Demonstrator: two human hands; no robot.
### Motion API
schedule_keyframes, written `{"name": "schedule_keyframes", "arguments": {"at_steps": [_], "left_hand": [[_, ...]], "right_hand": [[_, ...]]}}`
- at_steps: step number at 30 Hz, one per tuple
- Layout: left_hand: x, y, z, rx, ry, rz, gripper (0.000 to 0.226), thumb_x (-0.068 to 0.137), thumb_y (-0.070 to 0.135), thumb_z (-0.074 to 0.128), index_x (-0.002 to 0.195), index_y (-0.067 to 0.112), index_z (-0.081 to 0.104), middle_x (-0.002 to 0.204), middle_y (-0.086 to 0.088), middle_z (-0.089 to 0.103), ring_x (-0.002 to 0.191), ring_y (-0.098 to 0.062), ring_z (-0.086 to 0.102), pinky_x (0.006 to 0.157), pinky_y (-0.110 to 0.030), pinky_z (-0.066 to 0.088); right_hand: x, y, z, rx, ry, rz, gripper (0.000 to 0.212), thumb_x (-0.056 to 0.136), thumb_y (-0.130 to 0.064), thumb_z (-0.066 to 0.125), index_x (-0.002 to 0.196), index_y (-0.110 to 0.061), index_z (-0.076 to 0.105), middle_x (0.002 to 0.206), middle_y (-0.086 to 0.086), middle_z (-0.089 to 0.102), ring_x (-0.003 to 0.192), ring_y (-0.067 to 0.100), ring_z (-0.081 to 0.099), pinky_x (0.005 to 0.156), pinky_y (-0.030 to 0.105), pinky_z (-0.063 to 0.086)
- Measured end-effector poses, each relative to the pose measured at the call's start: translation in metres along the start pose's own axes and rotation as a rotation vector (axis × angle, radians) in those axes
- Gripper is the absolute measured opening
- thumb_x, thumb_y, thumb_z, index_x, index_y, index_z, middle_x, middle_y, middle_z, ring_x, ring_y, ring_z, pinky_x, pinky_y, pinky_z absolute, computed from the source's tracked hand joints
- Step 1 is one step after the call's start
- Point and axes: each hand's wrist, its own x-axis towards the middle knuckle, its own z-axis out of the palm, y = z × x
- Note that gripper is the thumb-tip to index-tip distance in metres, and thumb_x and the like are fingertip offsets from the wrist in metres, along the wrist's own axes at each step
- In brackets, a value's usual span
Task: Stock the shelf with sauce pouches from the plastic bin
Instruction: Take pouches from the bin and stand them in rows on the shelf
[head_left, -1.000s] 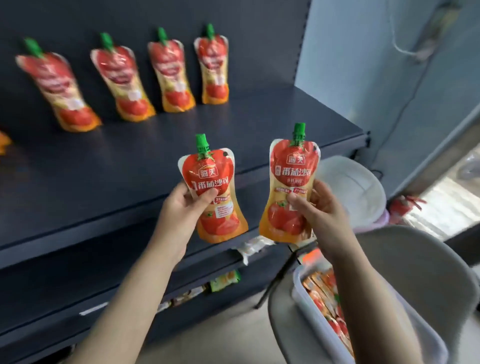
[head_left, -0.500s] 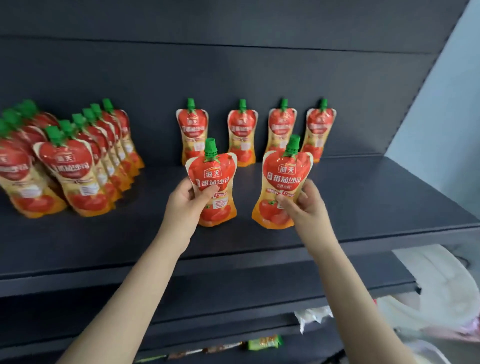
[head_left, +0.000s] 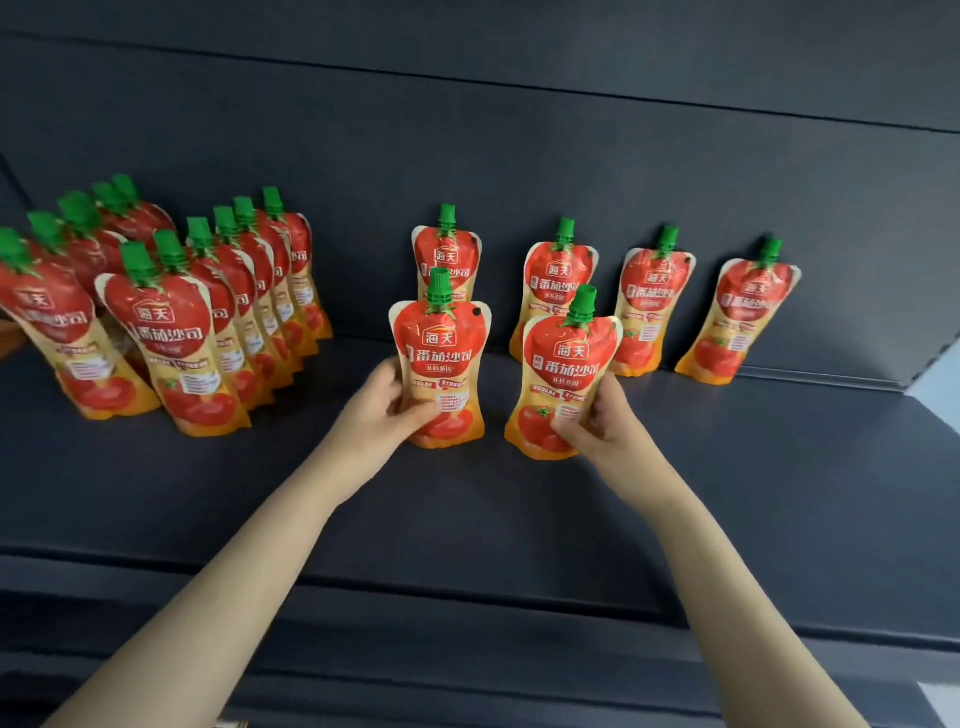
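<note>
Student: Hands first. What does each one hold?

Tutor: The left hand (head_left: 384, 410) pinches the left pouch (head_left: 441, 364) at its lower left edge, with the thumb across the front and the fingers behind. The right hand (head_left: 602, 421) grips the right pouch (head_left: 563, 374) at its lower right edge in the same way. Both pouches are upright, caps up, labels facing near.

Student: What is the risk from here?

Tutor: Toppling, in my judgement. Each pouch is soft and held low at one side. If it is let go before its base sits flat on the shelf (head_left: 727, 493), it may slump. Whether either base touches the shelf cannot be told. A push too far could also knock the back row (head_left: 654, 306), four pouches leaning on the back panel (head_left: 519, 156). The left pouch is just in front of that row's leftmost pouch, and the right pouch is in front of the second. The held pair are near each other, so one tipping could take the other with it.

Student: Where is each pouch relative to its grip?

Tutor: Each rises above and inward of its hand. The left pouch is to the right of the left hand, and the right pouch is to the left of the right hand, with their caps well clear of the fingers. A dense block (head_left: 171, 332) of pouches stands well apart, at far left.
</note>
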Motion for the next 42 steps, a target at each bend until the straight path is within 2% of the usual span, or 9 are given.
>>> {"name": "schedule_keyframes", "arguments": {"at_steps": [3,9,13,20,27,29,33,38,42], "left_hand": [[-0.004,-0.013,-0.009,0.129,0.039,-0.027,0.041,0.089,0.016,0.068,0.123,0.028,0.05,0.117,0.015,0.063,0.107,0.004,0.061,0.089,-0.017,0.05],[0.029,-0.02,-0.013,0.257,0.077,-0.014,0.033,0.09,0.019,0.066,0.121,0.023,0.055,0.12,0.008,0.063,0.112,-0.007,0.059,0.096,-0.029,0.049],[0.062,-0.027,-0.012,0.266,0.108,0.006,0.034,0.091,0.021,0.066,0.123,0.021,0.054,0.121,0.008,0.062,0.111,-0.008,0.059,0.092,-0.026,0.049],[0.099,-0.034,-0.009,0.284,0.171,0.038,0.037,0.092,0.021,0.064,0.127,0.013,0.053,0.123,0.004,0.06,0.108,-0.007,0.056,0.078,-0.008,0.044],[0.114,-0.044,-0.011,0.323,0.216,0.053,0.041,0.091,0.024,0.066,0.128,0.013,0.054,0.127,0.0,0.06,0.115,-0.013,0.056,0.091,-0.025,0.05],[0.115,-0.045,-0.01,0.331,0.218,0.068,0.04,0.091,0.025,0.066,0.127,0.013,0.055,0.125,0.001,0.061,0.114,-0.013,0.057,0.096,-0.031,0.05],[0.116,-0.043,-0.008,0.31,0.256,0.073,0.038,0.09,0.022,0.068,0.124,0.016,0.054,0.117,0.008,0.058,0.111,-0.012,0.056,0.095,-0.029,0.048],[0.116,-0.041,-0.004,0.329,0.281,0.108,0.035,0.09,0.02,0.067,0.122,0.014,0.054,0.114,0.01,0.056,0.11,-0.01,0.054,0.087,-0.019,0.043],[0.115,-0.041,-0.005,0.342,0.265,0.111,0.036,0.091,0.02,0.066,0.125,0.013,0.053,0.119,0.007,0.057,0.115,-0.013,0.055,0.094,-0.027,0.047]], "right_hand": [[0.005,0.01,-0.006,-0.082,-0.068,0.033,0.05,0.093,-0.018,0.063,0.134,-0.038,0.043,0.128,-0.014,0.06,0.121,0.005,0.056,0.106,0.038,0.045],[0.032,0.018,0.003,-0.26,0.1,0.025,0.041,0.092,-0.028,0.064,0.129,-0.031,0.047,0.123,-0.013,0.061,0.118,0.013,0.054,0.102,0.038,0.046],[0.05,0.018,0.01,-0.243,0.234,0.049,0.04,0.091,-0.022,0.066,0.125,-0.022,0.046,0.118,-0.014,0.059,0.111,0.006,0.056,0.082,0.008,0.043],[0.074,0.02,0.018,-0.288,0.425,0.013,0.046,0.087,-0.015,0.07,0.126,-0.021,0.045,0.105,-0.015,0.057,0.093,-0.005,0.055,0.074,0.0,0.042],[0.087,0.026,0.024,-0.319,0.509,0.024,0.058,0.088,-0.019,0.07,0.138,-0.022,0.039,0.11,-0.011,0.055,0.104,0.008,0.056,0.08,0.012,0.046],[0.089,0.027,0.025,-0.338,0.52,0.019,0.059,0.089,-0.02,0.069,0.138,-0.023,0.038,0.112,-0.01,0.055,0.109,0.012,0.056,0.086,0.023,0.05],[0.093,0.03,0.024,-0.365,0.527,0.04,0.06,0.089,-0.023,0.068,0.14,-0.024,0.036,0.117,-0.006,0.056,0.113,0.017,0.057,0.091,0.037,0.053],[0.097,0.035,0.024,-0.396,0.541,0.04,0.061,0.09,-0.026,0.068,0.141,-0.024,0.034,0.123,0.003,0.058,0.112,0.02,0.057,0.089,0.039,0.053],[0.096,0.036,0.023,-0.396,0.538,0.028,0.06,0.089,-0.025,0.068,0.139,-0.023,0.035,0.118,-0.001,0.057,0.108,0.018,0.057,0.085,0.034,0.052]]}}
